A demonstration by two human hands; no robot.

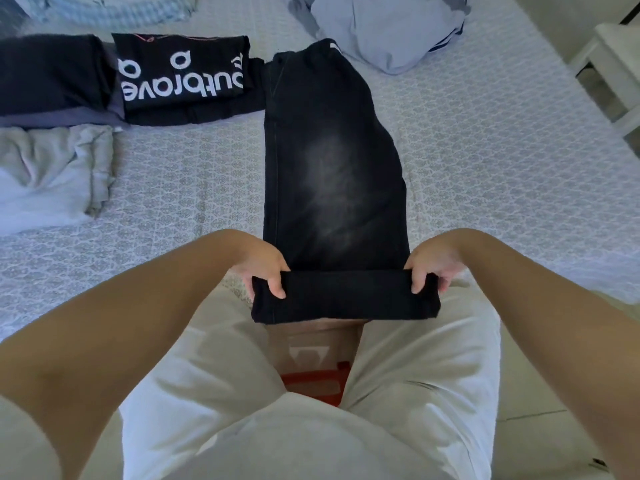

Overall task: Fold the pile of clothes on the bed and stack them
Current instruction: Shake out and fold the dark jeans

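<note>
Black faded jeans (pixel 329 161) lie lengthwise down the middle of the bed, folded to one leg's width, waistband at the far end. The near end is turned over into a short fold at the bed's front edge. My left hand (pixel 266 268) grips the left corner of that fold, thumb on top. My right hand (pixel 427 271) grips the right corner the same way. At far left lie a folded black shirt with white lettering (pixel 183 74) and a folded dark navy garment (pixel 52 74).
A crumpled grey garment (pixel 52 171) lies at the left. A light blue heap (pixel 388 26) sits at the far right, a checked blue cloth (pixel 114 8) at the far left. The patterned bedsheet (pixel 502 150) is bare on the right. White furniture (pixel 616 64) stands beside the bed.
</note>
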